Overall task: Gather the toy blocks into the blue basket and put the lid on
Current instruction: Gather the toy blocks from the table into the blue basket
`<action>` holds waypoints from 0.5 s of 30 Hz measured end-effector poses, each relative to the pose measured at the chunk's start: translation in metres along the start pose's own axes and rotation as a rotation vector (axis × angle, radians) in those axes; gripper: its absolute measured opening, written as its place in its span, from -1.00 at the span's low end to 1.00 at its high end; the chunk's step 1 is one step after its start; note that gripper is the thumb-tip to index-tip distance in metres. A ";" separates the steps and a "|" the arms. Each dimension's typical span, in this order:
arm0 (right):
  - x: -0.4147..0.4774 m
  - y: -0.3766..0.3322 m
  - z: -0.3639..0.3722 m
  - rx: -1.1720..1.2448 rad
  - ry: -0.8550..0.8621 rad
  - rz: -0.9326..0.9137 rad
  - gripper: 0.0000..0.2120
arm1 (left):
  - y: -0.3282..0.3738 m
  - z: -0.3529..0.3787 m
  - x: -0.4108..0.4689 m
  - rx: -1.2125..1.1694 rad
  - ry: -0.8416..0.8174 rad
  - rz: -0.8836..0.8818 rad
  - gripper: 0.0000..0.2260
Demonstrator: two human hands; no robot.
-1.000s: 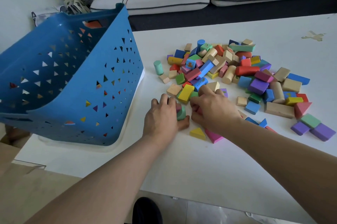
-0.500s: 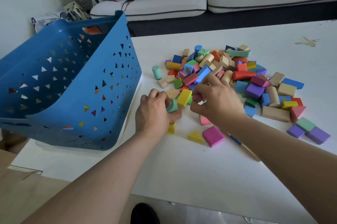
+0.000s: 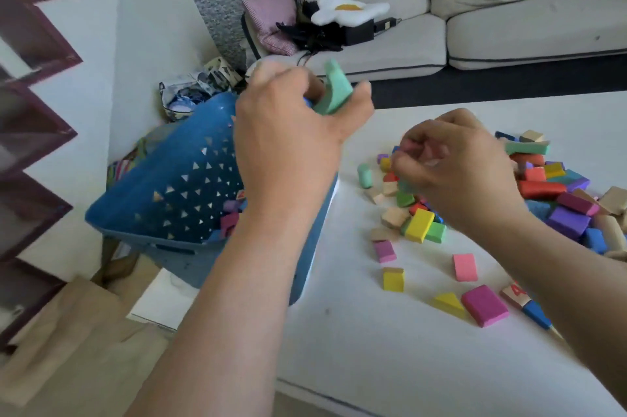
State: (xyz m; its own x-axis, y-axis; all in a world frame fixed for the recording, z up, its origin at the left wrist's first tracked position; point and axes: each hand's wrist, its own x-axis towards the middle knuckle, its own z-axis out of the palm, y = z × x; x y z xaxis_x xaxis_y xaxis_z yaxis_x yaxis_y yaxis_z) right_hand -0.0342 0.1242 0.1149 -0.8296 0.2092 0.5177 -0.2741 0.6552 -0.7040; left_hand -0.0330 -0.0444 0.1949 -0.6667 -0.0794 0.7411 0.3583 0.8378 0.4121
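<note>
The blue perforated plastic basket (image 3: 176, 185) is tilted at the left end of the white table (image 3: 373, 365) so that blocks can be dropped in. Over it a mint-green toy block (image 3: 334, 90) is clamped in the left hand (image 3: 288, 131), seemingly for release. The right hand (image 3: 454, 165) is curled above the heap of coloured blocks (image 3: 549, 199); whether anything is pinched cannot be told.

White sofa (image 3: 529, 33), fried-egg plush (image 3: 349, 13)

A pale sofa (image 3: 509, 26) sits at the far side, with dark carpet (image 3: 509, 83) before it. Closer stands a white table (image 3: 373, 348). To the left are a plain wall (image 3: 142, 26), dark red shelving (image 3: 34, 131) and tan floor (image 3: 68, 331).
</note>
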 end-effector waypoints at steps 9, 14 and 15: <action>0.039 -0.138 0.059 0.157 -0.129 -0.209 -0.91 | -0.109 -0.043 0.006 0.094 -0.071 -0.465 -0.53; 0.053 -0.150 0.103 -0.108 -0.338 -0.263 -0.83 | -0.127 -0.045 0.005 0.141 -0.226 -0.606 -0.44; 0.054 -0.147 0.106 -0.148 -0.365 -0.259 -0.79 | -0.125 -0.045 0.007 0.128 -0.220 -0.612 -0.41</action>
State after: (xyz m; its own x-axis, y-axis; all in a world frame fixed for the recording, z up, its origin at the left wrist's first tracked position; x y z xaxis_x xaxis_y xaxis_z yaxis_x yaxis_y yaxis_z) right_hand -0.0904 -0.0377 0.1945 -0.8671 -0.2263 0.4437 -0.4443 0.7541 -0.4837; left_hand -0.0526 -0.1735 0.1722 -0.8480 -0.4605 0.2622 -0.1988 0.7351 0.6481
